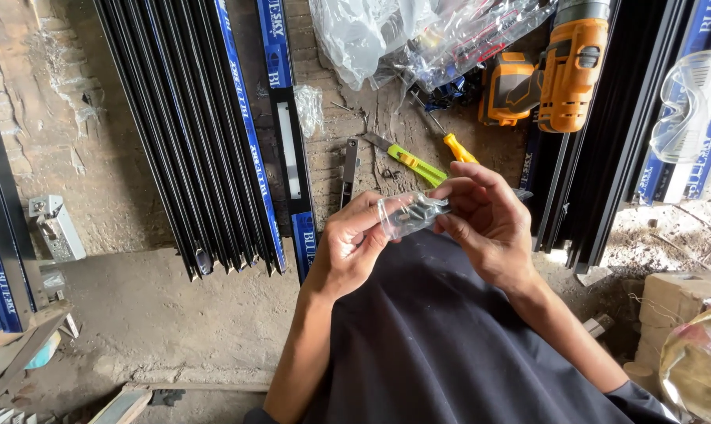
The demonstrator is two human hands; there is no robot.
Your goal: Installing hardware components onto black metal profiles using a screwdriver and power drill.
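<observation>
A person crouched over a dusty concrete floor holds a small clear plastic bag of metal fasteners (pixel 413 213) between both hands, just above the dark cloth of their own lap. The left hand (pixel 354 245) pinches the bag's near end between thumb and forefinger, while the right hand (pixel 483 216) closes its fingertips on the far end, fingers curled over the top. The bag hangs between the two grips, apparently still sealed or only starting to be worked open; its mouth cannot be made out, and no fastener shows outside it. Judging by that, the hardware is in hand but nothing has yet been taken out or fitted. Beyond the hands lie the tools, none of them touched: a yellow-green utility knife (pixel 409 161), a yellow-handled screwdriver (pixel 453 144), and an orange cordless drill (pixel 566 69) resting against a stack of dark profiles at the right. A long bundle of black metal profiles with blue wrapping strips (pixel 206 133) runs across the floor at left, and a single profile with a slot cut in it (pixel 290 149) lies just beside the bundle. Crumpled clear plastic bags (pixel 418 35) sit at the top of the scene, clear safety goggles (pixel 685 102) rest at the upper right, and a small metal lock body (pixel 55 228) lies well apart at the left.
</observation>
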